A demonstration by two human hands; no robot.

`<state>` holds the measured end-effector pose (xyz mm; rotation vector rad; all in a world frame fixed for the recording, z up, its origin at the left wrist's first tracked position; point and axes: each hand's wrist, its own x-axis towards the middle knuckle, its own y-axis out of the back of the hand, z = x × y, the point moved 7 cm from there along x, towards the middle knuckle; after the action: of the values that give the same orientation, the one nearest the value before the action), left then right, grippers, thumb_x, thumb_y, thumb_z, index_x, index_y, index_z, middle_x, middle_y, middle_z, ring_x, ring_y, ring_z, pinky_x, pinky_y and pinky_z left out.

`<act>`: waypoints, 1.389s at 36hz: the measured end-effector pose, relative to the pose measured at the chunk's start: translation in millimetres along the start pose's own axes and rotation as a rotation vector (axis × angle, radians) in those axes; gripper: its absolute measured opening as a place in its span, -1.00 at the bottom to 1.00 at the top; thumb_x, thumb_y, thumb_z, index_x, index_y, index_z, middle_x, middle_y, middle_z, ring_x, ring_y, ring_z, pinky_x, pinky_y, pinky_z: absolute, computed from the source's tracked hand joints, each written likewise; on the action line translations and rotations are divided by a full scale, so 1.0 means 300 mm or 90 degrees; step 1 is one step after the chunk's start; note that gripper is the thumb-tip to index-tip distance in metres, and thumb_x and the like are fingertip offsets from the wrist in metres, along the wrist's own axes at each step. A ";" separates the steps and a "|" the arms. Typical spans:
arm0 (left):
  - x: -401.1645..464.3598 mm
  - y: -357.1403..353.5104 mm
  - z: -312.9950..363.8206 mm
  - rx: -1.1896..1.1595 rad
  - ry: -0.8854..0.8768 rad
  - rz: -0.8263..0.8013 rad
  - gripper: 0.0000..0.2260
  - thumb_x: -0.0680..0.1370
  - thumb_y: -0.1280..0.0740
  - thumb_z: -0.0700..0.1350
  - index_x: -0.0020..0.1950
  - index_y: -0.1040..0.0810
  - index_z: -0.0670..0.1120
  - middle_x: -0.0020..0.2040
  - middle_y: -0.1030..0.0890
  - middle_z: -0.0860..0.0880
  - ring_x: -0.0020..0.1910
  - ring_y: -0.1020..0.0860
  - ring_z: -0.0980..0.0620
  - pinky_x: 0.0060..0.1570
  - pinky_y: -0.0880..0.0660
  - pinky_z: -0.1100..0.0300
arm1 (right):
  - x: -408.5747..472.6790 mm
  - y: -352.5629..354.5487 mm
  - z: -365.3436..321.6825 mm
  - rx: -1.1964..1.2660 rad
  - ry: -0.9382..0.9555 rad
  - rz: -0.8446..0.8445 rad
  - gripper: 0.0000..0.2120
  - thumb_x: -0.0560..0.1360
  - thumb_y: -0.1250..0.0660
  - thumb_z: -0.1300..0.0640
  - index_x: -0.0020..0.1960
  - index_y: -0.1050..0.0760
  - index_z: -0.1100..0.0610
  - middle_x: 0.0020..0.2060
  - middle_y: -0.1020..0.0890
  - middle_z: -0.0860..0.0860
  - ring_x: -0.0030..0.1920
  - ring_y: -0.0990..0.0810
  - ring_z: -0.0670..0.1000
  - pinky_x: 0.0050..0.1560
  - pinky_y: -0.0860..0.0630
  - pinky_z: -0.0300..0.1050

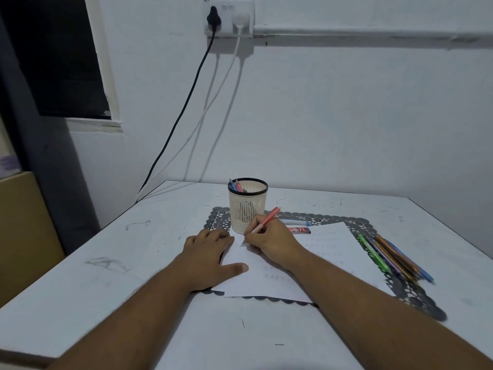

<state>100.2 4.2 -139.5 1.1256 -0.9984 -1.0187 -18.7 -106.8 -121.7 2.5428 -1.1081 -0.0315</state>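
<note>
the fingers of the right hand pinch the red pen, its long axis leaning up and away to the right, tip down on the paper on the worktop, just beside the left hand, which lies flat and presses the paper.

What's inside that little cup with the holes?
A few pens, red and blue, poke out at the left side of the pen cup, just above its dark rim. Their lower parts are hidden by the cup's wall, and its bottom cannot be seen.
</note>
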 end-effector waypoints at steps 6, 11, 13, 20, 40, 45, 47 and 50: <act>-0.003 0.002 -0.002 0.009 0.001 0.000 0.00 0.27 0.12 0.60 0.60 -0.25 0.12 0.60 -0.19 0.15 0.57 -0.09 0.06 0.52 -0.07 -0.03 | -0.005 0.007 -0.015 -0.018 0.015 0.025 -0.94 0.50 -0.38 0.38 -0.11 -0.54 0.26 -0.28 -0.60 0.22 -0.36 -0.56 0.05 -0.33 -0.54 -0.15; -0.002 -0.001 0.000 0.010 0.001 -0.001 -0.01 0.28 0.11 0.60 0.59 -0.25 0.12 0.59 -0.21 0.16 0.56 -0.10 0.07 0.50 -0.08 -0.03 | -0.007 0.006 -0.005 0.009 -0.005 0.015 -0.92 0.51 -0.41 0.34 -0.13 -0.55 0.21 -0.22 -0.61 0.20 -0.23 -0.59 0.06 -0.24 -0.59 -0.20; -0.002 0.000 0.000 0.009 -0.001 -0.001 -0.02 0.28 0.11 0.60 0.60 -0.25 0.12 0.58 -0.21 0.16 0.56 -0.10 0.07 0.50 -0.08 -0.02 | -0.008 0.003 -0.008 0.008 -0.004 0.011 -0.91 0.52 -0.40 0.33 -0.13 -0.55 0.20 -0.23 -0.61 0.16 -0.22 -0.59 0.05 -0.24 -0.58 -0.23; 0.003 -0.003 -0.003 0.012 0.004 -0.007 0.00 0.28 0.11 0.60 0.61 -0.23 0.12 0.61 -0.19 0.14 0.57 -0.08 0.06 0.52 -0.07 -0.05 | -0.015 0.000 -0.022 -0.018 0.004 0.011 -0.96 0.53 -0.40 0.34 -0.07 -0.56 0.26 -0.22 -0.61 0.14 -0.24 -0.58 0.02 -0.32 -0.53 -0.33; -0.004 0.004 0.002 0.010 0.000 0.004 -0.03 0.29 0.10 0.59 0.58 -0.27 0.13 0.58 -0.23 0.16 0.55 -0.13 0.06 0.49 -0.09 -0.03 | -0.018 0.036 -0.004 0.042 -0.021 0.051 -0.86 0.51 -0.41 0.37 -0.15 -0.56 0.18 -0.24 -0.59 0.13 -0.23 -0.57 0.04 -0.30 -0.55 -0.23; -0.004 0.007 0.003 0.011 0.002 0.002 -0.03 0.28 0.11 0.59 0.58 -0.27 0.13 0.58 -0.22 0.16 0.55 -0.14 0.06 0.49 -0.10 -0.03 | -0.019 0.030 -0.009 0.014 -0.022 0.041 -0.97 0.53 -0.40 0.34 -0.05 -0.57 0.26 -0.20 -0.62 0.11 -0.22 -0.59 0.03 -0.29 -0.55 -0.28; -0.002 0.006 0.005 0.016 0.002 0.002 -0.02 0.28 0.12 0.59 0.58 -0.28 0.12 0.58 -0.22 0.16 0.54 -0.14 0.05 0.49 -0.11 -0.04 | -0.018 0.029 -0.007 0.017 -0.022 0.039 -0.97 0.53 -0.40 0.34 -0.03 -0.57 0.27 -0.19 -0.63 0.10 -0.21 -0.60 0.03 -0.26 -0.57 -0.27; 0.000 0.005 0.003 0.008 0.000 0.007 -0.03 0.29 0.10 0.59 0.58 -0.28 0.12 0.58 -0.24 0.15 0.54 -0.14 0.05 0.49 -0.10 -0.04 | -0.020 0.027 -0.006 0.012 -0.027 0.030 -0.97 0.53 -0.41 0.33 -0.05 -0.58 0.25 -0.19 -0.64 0.09 -0.20 -0.60 0.02 -0.26 -0.56 -0.27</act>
<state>99.6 4.3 -138.0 1.1293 -1.0111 -1.0053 -28.2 -106.8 -117.9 2.5430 -1.1900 -0.0635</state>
